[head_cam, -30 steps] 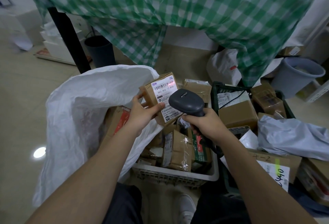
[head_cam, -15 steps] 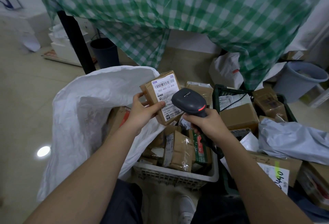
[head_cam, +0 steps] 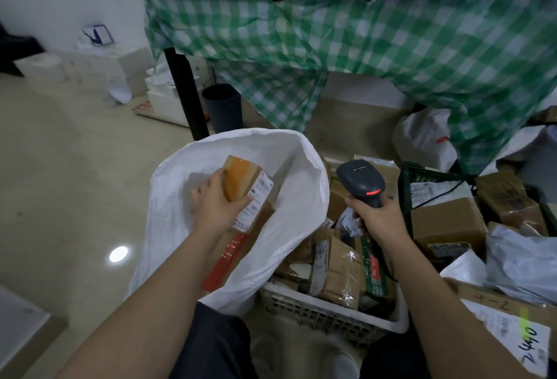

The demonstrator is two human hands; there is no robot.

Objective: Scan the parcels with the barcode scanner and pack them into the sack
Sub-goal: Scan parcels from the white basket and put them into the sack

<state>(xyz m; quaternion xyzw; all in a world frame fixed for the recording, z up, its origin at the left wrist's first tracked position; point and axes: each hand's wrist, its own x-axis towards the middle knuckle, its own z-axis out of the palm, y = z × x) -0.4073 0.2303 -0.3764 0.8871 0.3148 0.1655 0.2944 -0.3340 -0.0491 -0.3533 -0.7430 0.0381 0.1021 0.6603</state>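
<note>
My left hand (head_cam: 215, 205) grips a small brown cardboard parcel (head_cam: 245, 187) with a white label, holding it inside the open mouth of the white woven sack (head_cam: 298, 191). More parcels lie in the sack below it. My right hand (head_cam: 376, 220) holds the dark grey barcode scanner (head_cam: 361, 181) upright over the white plastic basket (head_cam: 331, 315), a red light glowing on its head. The basket holds several taped brown parcels (head_cam: 337, 270).
A dark green crate (head_cam: 405, 185) of boxes stands right of the basket. Grey mailer bags (head_cam: 521, 261) and a labelled box (head_cam: 512, 330) lie at the right. A table with a green checked cloth (head_cam: 361, 47) stands behind; a black bin (head_cam: 223, 107) sits beside its leg.
My left hand has carried the parcel left and down from in front of the scanner into the sack's mouth. The scanner has drawn back to the right and tilted upright.
</note>
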